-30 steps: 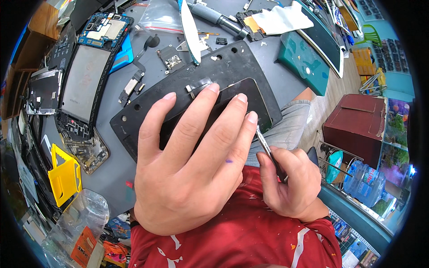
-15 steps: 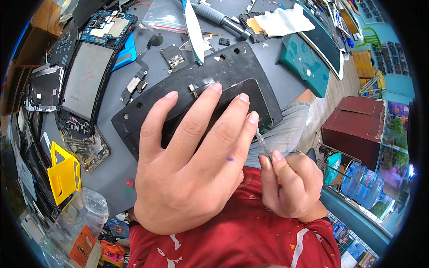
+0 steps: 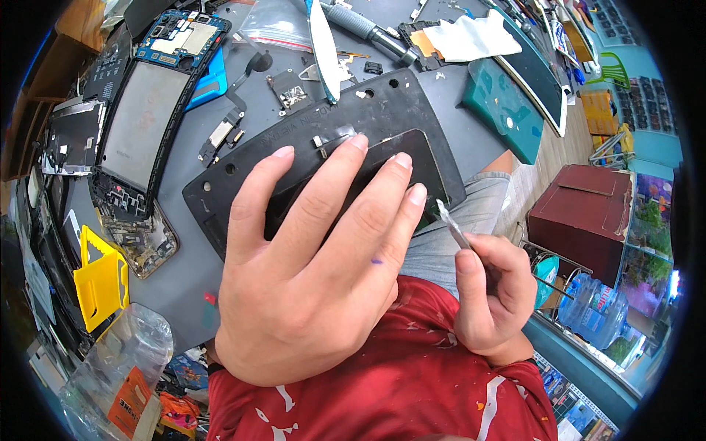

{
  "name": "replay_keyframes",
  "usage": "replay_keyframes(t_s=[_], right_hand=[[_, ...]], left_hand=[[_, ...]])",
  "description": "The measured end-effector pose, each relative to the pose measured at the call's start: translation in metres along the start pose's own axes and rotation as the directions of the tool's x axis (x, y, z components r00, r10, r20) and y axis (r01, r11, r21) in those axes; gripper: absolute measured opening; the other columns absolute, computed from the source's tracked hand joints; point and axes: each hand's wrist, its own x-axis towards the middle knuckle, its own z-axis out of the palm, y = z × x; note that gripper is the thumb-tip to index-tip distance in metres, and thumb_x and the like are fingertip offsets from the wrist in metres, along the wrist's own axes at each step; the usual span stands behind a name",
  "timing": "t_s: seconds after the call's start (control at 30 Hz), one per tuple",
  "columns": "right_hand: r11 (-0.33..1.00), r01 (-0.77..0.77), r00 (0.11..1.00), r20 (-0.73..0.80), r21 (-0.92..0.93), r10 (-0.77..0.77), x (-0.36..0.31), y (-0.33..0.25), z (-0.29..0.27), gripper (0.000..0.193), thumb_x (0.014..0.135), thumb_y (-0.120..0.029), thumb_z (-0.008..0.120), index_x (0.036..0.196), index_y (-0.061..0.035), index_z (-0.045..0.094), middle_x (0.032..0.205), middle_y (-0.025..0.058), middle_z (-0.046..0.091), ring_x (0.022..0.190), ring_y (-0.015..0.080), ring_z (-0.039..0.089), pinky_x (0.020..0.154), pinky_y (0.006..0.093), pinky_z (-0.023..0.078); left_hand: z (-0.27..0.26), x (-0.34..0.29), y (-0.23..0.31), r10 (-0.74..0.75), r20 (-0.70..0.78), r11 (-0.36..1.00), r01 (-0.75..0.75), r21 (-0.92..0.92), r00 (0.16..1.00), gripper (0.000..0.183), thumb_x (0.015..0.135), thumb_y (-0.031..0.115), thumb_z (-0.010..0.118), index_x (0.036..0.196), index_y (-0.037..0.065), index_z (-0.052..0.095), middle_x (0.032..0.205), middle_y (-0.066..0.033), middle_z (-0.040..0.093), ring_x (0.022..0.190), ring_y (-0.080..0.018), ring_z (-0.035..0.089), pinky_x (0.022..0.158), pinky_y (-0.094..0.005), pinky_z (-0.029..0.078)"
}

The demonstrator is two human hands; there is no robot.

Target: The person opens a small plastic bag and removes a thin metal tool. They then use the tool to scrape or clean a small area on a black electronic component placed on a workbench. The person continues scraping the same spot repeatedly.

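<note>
My left hand (image 3: 312,283) lies with fingers spread over a dark phone screen (image 3: 415,151), which rests in a black rubber holder (image 3: 254,158). It covers most of the screen. My right hand (image 3: 496,298) pinches a thin metal blade (image 3: 454,229) between thumb and forefinger. Whitish, clear residue clings to the blade's tip, which stands just off the screen's right corner. Across the holder's far edge reaches a white-and-blue pointed tool (image 3: 323,59). A small metal piece (image 3: 323,145) sits on the holder beyond my fingertips.
An opened phone (image 3: 143,136) and a yellow plastic stand (image 3: 101,287) occupy the left. Loose phone parts (image 3: 290,92) lie beyond the holder. A screwdriver-like handle (image 3: 357,23), a white cloth (image 3: 474,35) and a green panel (image 3: 500,110) are at the far side.
My right hand has drawn the blade slightly right and away from the screen's edge, and its fingers have shifted round it. The left hand stays nearly still.
</note>
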Motion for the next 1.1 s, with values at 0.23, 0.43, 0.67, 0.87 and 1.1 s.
replay_keyframes(t_s=[0.23,0.43,0.67,0.87,1.1], right_hand=[[0.982,0.067,0.998,0.009,-0.178,-0.067,0.015,-0.001,0.007,0.022,0.103,0.005,0.086,0.124,0.0060,0.081,0.085,0.0131,0.079,0.061,0.0156,0.068,0.057,0.0294,0.050],[0.972,0.042,0.997,0.065,-0.233,-0.028,0.023,-0.010,-0.001,0.015,0.105,0.001,0.084,0.119,0.0042,0.082,0.083,0.0134,0.078,0.060,0.0206,0.069,0.057,0.0325,0.052],[0.977,-0.023,0.992,0.116,-0.210,0.048,0.029,-0.009,-0.008,0.006,0.108,0.001,0.080,0.113,0.0025,0.080,0.086,0.0135,0.075,0.064,0.0247,0.068,0.059,0.0372,0.052],[0.936,0.113,0.992,0.093,-0.333,-0.087,0.025,-0.006,0.000,0.011,0.107,0.005,0.078,0.118,0.0054,0.074,0.092,0.0149,0.076,0.065,0.0280,0.068,0.059,0.0381,0.052],[0.933,0.130,0.991,0.085,-0.337,-0.107,0.023,-0.006,0.001,0.015,0.105,0.007,0.080,0.118,0.0066,0.071,0.090,0.0152,0.074,0.063,0.0282,0.068,0.056,0.0388,0.051]], left_hand=[[0.001,0.000,0.002,-0.013,0.006,1.000,0.013,0.003,1.000,0.056,0.078,0.011,0.082,0.134,0.014,0.089,0.151,-0.0060,0.078,0.140,-0.0339,0.073,0.123,-0.0574,0.046],[0.001,0.000,0.003,-0.018,0.002,1.000,0.018,0.001,1.000,0.054,0.081,0.011,0.081,0.134,0.014,0.089,0.150,-0.0063,0.078,0.140,-0.0339,0.073,0.123,-0.0582,0.046],[0.003,-0.001,0.002,-0.005,-0.021,1.000,0.005,0.010,1.000,0.054,0.080,0.009,0.082,0.133,0.014,0.089,0.150,-0.0063,0.079,0.139,-0.0341,0.074,0.123,-0.0581,0.046],[0.006,-0.002,0.000,0.012,-0.040,1.000,-0.011,0.016,0.999,0.052,0.080,0.011,0.082,0.131,0.016,0.089,0.149,-0.0076,0.079,0.139,-0.0357,0.074,0.121,-0.0592,0.047],[0.002,-0.002,0.002,0.010,-0.027,1.000,-0.010,-0.005,1.000,0.042,0.086,0.021,0.081,0.126,0.023,0.090,0.150,-0.0118,0.079,0.139,-0.0394,0.073,0.118,-0.0612,0.049]])
